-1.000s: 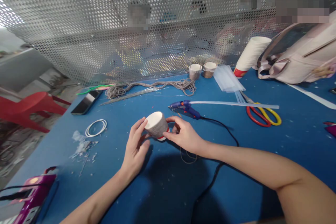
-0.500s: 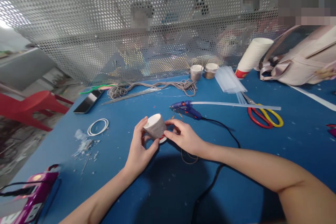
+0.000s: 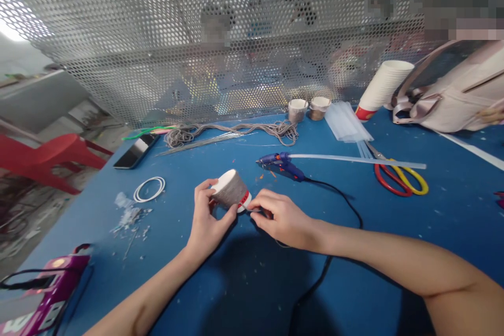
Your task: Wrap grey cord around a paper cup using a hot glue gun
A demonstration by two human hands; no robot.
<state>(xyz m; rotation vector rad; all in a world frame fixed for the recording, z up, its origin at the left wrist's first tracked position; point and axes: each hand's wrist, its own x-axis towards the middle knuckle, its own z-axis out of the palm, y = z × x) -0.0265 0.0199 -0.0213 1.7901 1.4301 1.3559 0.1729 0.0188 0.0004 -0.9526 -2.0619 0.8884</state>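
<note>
My left hand (image 3: 208,220) grips a paper cup (image 3: 230,190) wrapped in grey cord, tilted with its white opening toward the upper left. A red and white band of the cup shows bare at its lower right end. Beside that end, my right hand (image 3: 281,219) pinches a thin grey cord (image 3: 252,211) that runs to the cup. Just beyond the hands lies a blue hot glue gun (image 3: 281,164) with a long clear glue stick (image 3: 354,159) in its back.
Scissors (image 3: 399,176), clear glue sticks (image 3: 346,122), a stack of paper cups (image 3: 384,89) and two cord-wrapped cups (image 3: 298,111) stand or lie at the back right. Tangled grey cord (image 3: 232,131), a phone (image 3: 136,151) and a white coil (image 3: 149,189) lie left. A perforated metal screen (image 3: 177,63) borders the table.
My right hand has drawn slightly away from the cup, toward the lower right, with the cord pinched. More of the cup's red and white band now shows. My left hand still holds the cup.
</note>
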